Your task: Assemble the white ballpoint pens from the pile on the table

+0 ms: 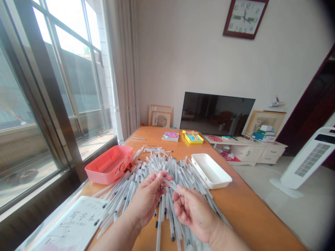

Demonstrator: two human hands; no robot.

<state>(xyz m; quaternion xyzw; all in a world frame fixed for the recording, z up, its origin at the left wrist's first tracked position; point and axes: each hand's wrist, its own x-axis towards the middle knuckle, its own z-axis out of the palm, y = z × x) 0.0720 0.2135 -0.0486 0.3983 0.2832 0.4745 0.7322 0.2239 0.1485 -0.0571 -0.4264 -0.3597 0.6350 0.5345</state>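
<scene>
Between both hands, over the heap, is a translucent whitish pen barrel [171,185]. My left hand [154,184] pinches its far left end with thumb and fingers. My right hand [192,205] grips the near right end, thumb on top and fingers curled. Below and around the hands spreads a large heap of pens [141,181], clear and white barrels with some black tips and caps. A loose black cap [156,224] lies on the table beneath my left hand. My forearms cover part of the heap.
A red-pink tray [108,177] stands left of the heap, a white tray [222,181] right of it. A notebook [78,223] lies at the near left. Toward the far table edge [146,130] are a colourful booklet [170,136], a yellow box [194,140] and a single pen [139,138].
</scene>
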